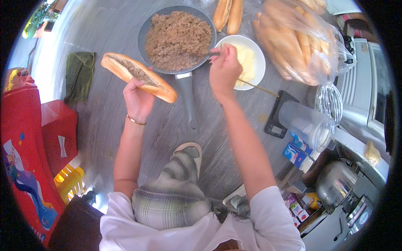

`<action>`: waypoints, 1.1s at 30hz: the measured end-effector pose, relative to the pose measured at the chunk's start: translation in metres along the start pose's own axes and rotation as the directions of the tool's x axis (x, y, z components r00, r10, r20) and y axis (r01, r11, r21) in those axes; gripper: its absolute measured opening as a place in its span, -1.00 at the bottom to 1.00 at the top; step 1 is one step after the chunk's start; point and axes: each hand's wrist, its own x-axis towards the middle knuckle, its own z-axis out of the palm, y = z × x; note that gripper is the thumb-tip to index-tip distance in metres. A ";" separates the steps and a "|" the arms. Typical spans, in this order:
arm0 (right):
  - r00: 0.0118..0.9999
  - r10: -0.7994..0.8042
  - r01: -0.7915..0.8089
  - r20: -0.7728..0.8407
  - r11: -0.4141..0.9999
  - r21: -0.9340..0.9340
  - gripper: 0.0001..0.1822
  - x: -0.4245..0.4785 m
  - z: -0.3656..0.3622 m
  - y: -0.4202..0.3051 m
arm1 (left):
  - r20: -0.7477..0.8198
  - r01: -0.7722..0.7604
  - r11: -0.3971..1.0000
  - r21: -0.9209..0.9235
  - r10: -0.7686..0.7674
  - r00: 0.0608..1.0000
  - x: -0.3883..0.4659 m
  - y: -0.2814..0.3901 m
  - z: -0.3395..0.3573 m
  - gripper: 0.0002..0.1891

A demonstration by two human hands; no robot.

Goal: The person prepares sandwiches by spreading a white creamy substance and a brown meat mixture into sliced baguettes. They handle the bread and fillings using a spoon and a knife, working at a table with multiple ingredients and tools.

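Note:
My left hand holds a split bread roll from below, thumb on its near edge. Cooked ground meat lines the slit. My right hand is closed around the dark handle of a utensil, whose far end is hard to make out by the meat. It hovers between a grey frying pan heaped with ground meat and a white bowl. Inside the bowl lies a pale yellow creamy food, and a thin stick-like handle leans out over its rim.
Two rolls lie behind the bowl, beside a clear plastic bag of rolls. At right are a black digital scale, a plastic jar, a wire whisk and cartons. A green cloth and red box sit left.

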 end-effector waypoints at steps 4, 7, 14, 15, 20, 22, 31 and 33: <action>0.991 -0.127 0.130 0.036 0.985 -0.113 -0.86 -0.001 -0.008 0.008 | -0.042 0.006 1.000 0.002 -0.006 0.999 0.002 -0.001 -0.001 -0.49; 0.988 0.153 -0.153 0.026 0.988 -0.002 -0.84 -0.009 0.003 0.016 | -0.080 -0.014 1.000 0.004 0.015 0.997 0.007 -0.005 -0.003 -0.47; 0.833 0.548 -0.497 -0.074 0.801 0.333 -0.74 -0.005 0.001 0.020 | -0.027 -0.043 0.999 0.019 0.044 0.999 0.012 -0.002 -0.013 -0.52; 0.812 0.578 -0.514 -0.080 0.774 0.371 -0.73 -0.005 0.000 0.022 | -0.034 -0.039 0.999 0.026 0.040 0.999 0.013 -0.001 -0.013 -0.52; 0.750 0.659 -0.550 -0.059 0.671 0.497 -0.69 -0.006 -0.002 0.027 | -0.046 -0.057 0.998 0.015 0.058 0.997 0.017 -0.003 -0.012 -0.53; 0.744 0.667 -0.538 -0.040 0.635 0.554 -0.69 -0.005 -0.003 0.021 | -0.026 -0.045 0.999 0.001 0.045 0.999 0.020 -0.002 -0.012 -0.53; 0.989 0.123 -0.144 0.075 0.788 0.599 -0.78 -0.019 -0.025 -0.063 | 0.154 -0.010 0.987 -0.157 0.034 0.988 0.037 -0.002 0.005 -0.43; 0.966 -0.225 0.136 0.124 0.860 0.492 -0.83 -0.026 -0.027 -0.059 | 0.186 -0.006 0.988 -0.152 0.035 0.982 0.034 -0.003 0.016 -0.38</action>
